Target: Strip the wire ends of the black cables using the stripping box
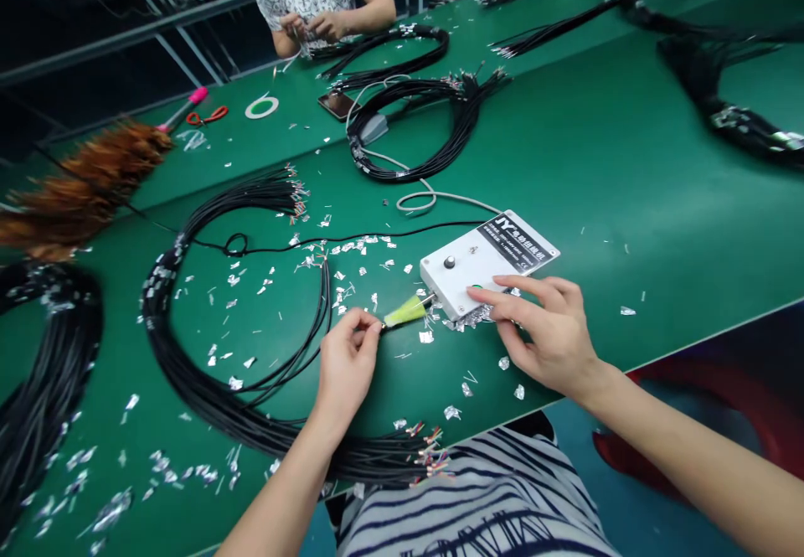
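A white control box (465, 276) with a black printed label lies on the green table in front of me. From its left side a metal shaft carries a yellow-green cone (407, 312). My left hand (347, 364) pinches the end of a thin black cable (394, 326) by the cone's narrow tip; the wire ends there are hidden. My right hand (545, 329) rests on the box, fingers stretched out, with the index fingertip at a green button (477, 288). It holds nothing. A bundle of black cables (188, 364) with stripped, coloured ends curves around my left hand.
Coiled cable bundles (461, 134) lie farther back, another bundle (56, 373) at the left edge. Silver foil scraps (352, 247) are scattered about. An orange-brown duster (94, 180), tape roll (261, 106), orange-handled scissors (208, 116) and phone (337, 105) lie behind. Two people work across the table.
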### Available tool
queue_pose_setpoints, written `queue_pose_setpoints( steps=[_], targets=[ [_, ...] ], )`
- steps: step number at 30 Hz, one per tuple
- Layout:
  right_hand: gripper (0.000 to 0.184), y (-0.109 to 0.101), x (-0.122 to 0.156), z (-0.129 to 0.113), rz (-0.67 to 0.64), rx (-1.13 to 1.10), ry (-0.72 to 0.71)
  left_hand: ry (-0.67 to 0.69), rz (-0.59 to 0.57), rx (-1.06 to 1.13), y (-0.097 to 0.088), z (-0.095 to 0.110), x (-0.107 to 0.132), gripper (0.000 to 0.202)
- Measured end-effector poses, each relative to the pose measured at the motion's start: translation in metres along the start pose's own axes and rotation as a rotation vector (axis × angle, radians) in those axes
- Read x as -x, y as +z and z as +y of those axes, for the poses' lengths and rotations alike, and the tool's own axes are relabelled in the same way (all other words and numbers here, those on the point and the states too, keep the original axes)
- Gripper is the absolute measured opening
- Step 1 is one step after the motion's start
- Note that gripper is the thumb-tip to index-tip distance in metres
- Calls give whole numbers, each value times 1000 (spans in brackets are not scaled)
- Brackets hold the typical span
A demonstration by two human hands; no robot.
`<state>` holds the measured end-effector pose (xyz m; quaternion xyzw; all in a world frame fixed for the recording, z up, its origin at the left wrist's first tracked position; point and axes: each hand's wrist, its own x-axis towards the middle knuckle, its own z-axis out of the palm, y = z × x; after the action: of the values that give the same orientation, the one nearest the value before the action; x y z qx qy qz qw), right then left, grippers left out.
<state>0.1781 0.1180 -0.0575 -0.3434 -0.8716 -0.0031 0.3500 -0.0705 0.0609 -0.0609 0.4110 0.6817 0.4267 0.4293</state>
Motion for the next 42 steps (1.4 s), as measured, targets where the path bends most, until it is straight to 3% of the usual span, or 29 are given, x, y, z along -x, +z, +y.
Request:
queue_pose_setpoints(
  steps=[7,11,13,17,20,22,24,26,31,33,36,39,41,42],
  targets=[
    [32,1,0,6,41,-61,9,14,48,72,-12,5,7,25],
    [27,-1,-1,-21,65,-285,84,28,-8,137,-16,20,18,26],
    [22,5,-4,-44,-32,-519,220,10,-70,179,-16,27,25,26],
    [24,32,-14,-85,-297,-1046,631,-8,-147,267,-15,33,39,33],
    [21,50,-23,-97,-316,-1303,769,21,-193,194,-24,27,49,27],
    [19,54,-28,-95,-277,-1337,794,83,-250,-43,-37,18,55,16],
    [17,50,-30,-88,-253,-1273,767,203,-257,-374,-52,6,58,10],
    [14,43,-29,-77,-278,-1142,671,335,-176,-666,-67,-6,56,15],
    [17,30,-13,-42,-346,-691,230,541,69,-1091,-85,-25,21,30],
    [18,34,-10,-32,-343,-611,113,560,115,-1228,-89,-27,-1,31],
    [17,46,-14,-28,-296,-615,77,468,208,-1362,-92,-24,-29,28],
    [15,50,-20,-31,-273,-655,94,408,328,-1365,-89,-14,-30,22],
    [15,46,-19,-32,-299,-686,114,515,214,-1261,-82,-5,-11,19],
    [15,43,-17,-33,-319,-700,130,579,46,-1185,-77,0,3,16]
  ],
)
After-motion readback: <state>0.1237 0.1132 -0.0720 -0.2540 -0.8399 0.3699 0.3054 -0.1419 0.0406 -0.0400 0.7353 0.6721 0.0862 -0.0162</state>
